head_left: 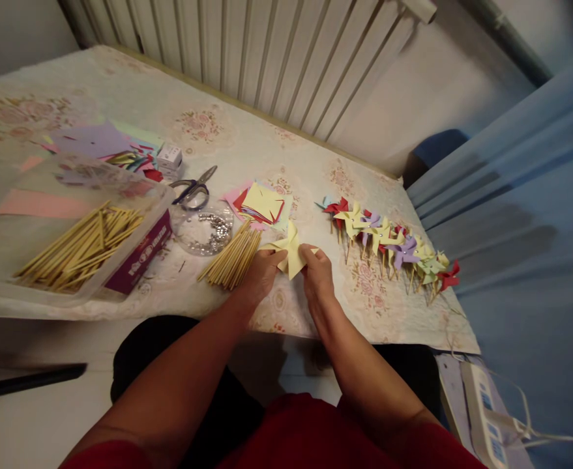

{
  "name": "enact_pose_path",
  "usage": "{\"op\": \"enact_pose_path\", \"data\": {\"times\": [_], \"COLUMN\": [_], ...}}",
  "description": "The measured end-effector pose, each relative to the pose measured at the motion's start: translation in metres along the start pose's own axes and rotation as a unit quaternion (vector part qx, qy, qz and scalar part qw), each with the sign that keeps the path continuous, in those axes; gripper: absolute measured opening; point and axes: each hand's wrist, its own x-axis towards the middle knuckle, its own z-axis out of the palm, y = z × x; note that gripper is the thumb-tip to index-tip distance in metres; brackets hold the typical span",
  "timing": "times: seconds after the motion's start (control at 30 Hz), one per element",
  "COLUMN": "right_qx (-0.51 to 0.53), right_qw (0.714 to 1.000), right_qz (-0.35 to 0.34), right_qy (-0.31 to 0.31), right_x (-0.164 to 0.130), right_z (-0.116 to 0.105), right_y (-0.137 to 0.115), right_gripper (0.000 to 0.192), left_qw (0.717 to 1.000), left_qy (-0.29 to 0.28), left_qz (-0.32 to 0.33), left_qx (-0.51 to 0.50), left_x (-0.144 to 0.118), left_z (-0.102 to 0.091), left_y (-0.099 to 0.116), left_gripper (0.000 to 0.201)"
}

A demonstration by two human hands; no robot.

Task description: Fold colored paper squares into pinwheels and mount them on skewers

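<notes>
A table under a flowered cloth fills the upper and middle frame, with a radiator behind it at the top. At the left sits a clear tub of wooden sticks. Along the right centre runs a row of finished pinwheels, trailing toward the lower right. A loose bundle of sticks lies left of centre, its long axis slanting from lower left to upper right, just beside the left hand. Above it are a stack of paper squares, a dish of pins and scissors. At the centre both hands pinch a yellow pinwheel just above the table's near edge: the left hand grips its left side, the right hand its right side, fingers closed on the paper.
</notes>
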Motion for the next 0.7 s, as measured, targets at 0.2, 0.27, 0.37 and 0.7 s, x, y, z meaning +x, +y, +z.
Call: {"op": "enact_pose_path", "data": {"times": [0.2, 0.27, 0.37, 0.7], "right_qx": [-0.144, -0.187, -0.219, -0.118], "right_qw": [0.968, 0.958, 0.950, 0.988], "right_qz": [-0.170, -0.207, -0.224, -0.096], "right_qy": [0.119, 0.068, 0.002, -0.036], "right_x": [-0.018, -0.025, -0.030, -0.027], "right_z": [-0.028, -0.032, -0.033, -0.013], "right_y": [0.011, 0.016, 0.021, 0.006], "right_gripper": [0.029, 0.030, 0.027, 0.019], "left_qw": [1.000, 1.000, 1.000, 1.000], "left_qy": [-0.004, -0.005, -0.002, -0.023], "left_qz": [-0.015, -0.012, -0.002, 0.008], "left_qx": [0.015, 0.015, 0.030, 0.013], "left_x": [-0.001, -0.001, 0.000, -0.005], "left_z": [-0.002, -0.002, -0.001, 0.004], "left_y": [0.006, 0.005, 0.005, 0.013], "left_gripper": [0.023, 0.023, 0.023, 0.018]}}
